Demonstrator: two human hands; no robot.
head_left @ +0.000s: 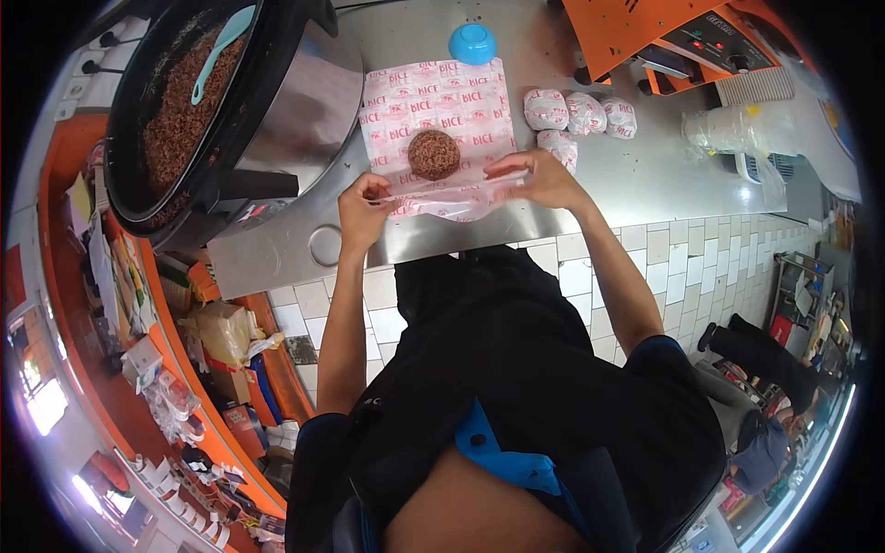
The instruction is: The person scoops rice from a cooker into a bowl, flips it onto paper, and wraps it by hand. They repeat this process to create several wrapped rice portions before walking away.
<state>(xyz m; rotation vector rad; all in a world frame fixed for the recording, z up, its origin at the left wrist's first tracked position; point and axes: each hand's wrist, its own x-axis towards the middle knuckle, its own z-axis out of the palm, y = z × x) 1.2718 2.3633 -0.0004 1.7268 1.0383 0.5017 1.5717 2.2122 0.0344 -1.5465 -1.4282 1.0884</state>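
Note:
A sheet of red-printed wrapping paper (387, 101) lies on the steel counter, its near edge lifted and creased. On it rests a round, flat-topped mound of brown rice (433, 154). My left hand (367, 205) is closed in a pinch on the near left corner of the paper. At the near right edge my right hand (542, 180) holds the paper with thumb below and fingers above, the thumb somewhat blurred. Several wrapped bundles (586, 115) in the same print sit just beyond my right hand. A blue bowl (472, 43) stands at the sheet's far edge.
A large black-rimmed cooker (277, 83) of brown rice, with a teal spoon (219, 60) in it, stands left. An orange machine (645, 37) and plastic-wrapped cups (728, 129) are at right. The counter's near edge (433, 249) runs before my body. Another person's dark-clothed legs (756, 355) show far right.

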